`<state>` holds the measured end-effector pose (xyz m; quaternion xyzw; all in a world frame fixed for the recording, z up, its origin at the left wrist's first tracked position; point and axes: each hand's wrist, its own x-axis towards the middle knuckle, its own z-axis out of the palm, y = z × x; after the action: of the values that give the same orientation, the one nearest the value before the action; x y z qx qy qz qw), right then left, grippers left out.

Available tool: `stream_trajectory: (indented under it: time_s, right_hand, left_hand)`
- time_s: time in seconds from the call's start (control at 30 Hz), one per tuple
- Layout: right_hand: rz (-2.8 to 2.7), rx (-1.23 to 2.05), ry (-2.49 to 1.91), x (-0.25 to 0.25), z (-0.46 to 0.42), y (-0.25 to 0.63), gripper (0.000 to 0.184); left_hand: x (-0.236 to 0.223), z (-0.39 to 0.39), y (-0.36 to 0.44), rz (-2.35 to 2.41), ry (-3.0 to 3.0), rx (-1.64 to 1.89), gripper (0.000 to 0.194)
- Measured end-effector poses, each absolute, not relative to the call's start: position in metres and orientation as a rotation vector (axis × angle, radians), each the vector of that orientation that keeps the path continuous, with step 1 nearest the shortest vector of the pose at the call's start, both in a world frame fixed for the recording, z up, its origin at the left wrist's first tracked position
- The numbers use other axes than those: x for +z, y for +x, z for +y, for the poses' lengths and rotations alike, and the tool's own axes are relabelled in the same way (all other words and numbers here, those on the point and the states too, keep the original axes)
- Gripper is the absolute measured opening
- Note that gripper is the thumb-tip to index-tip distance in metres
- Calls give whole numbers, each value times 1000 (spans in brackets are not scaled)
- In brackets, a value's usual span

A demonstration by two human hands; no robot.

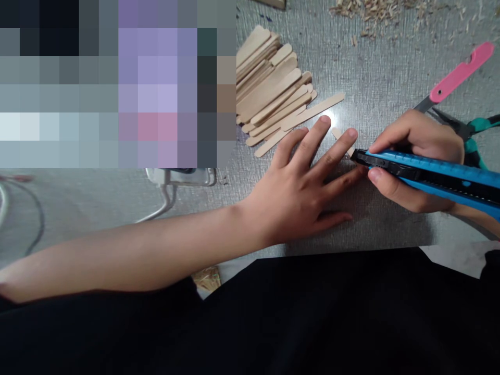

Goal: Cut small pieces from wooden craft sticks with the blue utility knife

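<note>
My left hand lies palm down on the table, fingers spread and stretched out. Between its fingers shows a short part of a wooden craft stick; the rest of it is hidden. A blue box cutter is gripped in my right hand, its tip end close to the left fingertips and the stick. Whether the blade touches the wood I cannot tell. Just beyond the left fingers lies a loose craft stick, beside a pile of craft sticks.
A pink-handled folding knife and green-handled pliers lie beyond my right hand. Wood chips are scattered at the far edge. A white-cased device with a cable sits left of the pile. The upper left is blurred out.
</note>
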<state>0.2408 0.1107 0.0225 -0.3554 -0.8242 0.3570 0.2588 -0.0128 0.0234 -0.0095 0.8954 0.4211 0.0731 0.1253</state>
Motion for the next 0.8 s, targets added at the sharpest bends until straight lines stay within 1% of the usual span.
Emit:
stream_trajectory:
  time_s: [0.13, 0.23, 0.37, 0.47, 0.63, 0.8]
  right_hand:
    - [-2257, 938, -924, 24, 112, 240, 18]
    - [-2296, 952, -944, 26, 113, 239, 16]
    - [-2245, 956, -818, 24, 114, 237, 24]
    - [-2232, 955, -837, 22, 114, 236, 27]
    - [-2233, 979, -845, 25, 113, 236, 25]
    - [-2251, 952, -874, 27, 112, 236, 22]
  left_hand:
    - [-9, 24, -12, 1226, 2639, 205, 87]
    - [-9, 24, -12, 1217, 2625, 239, 85]
    - [-9, 24, -12, 1230, 2607, 230, 86]
    - [-8, 24, -12, 1234, 2553, 214, 88]
    - [-8, 24, -12, 1222, 2564, 235, 86]
    - [-10, 23, -13, 1236, 2567, 234, 79]
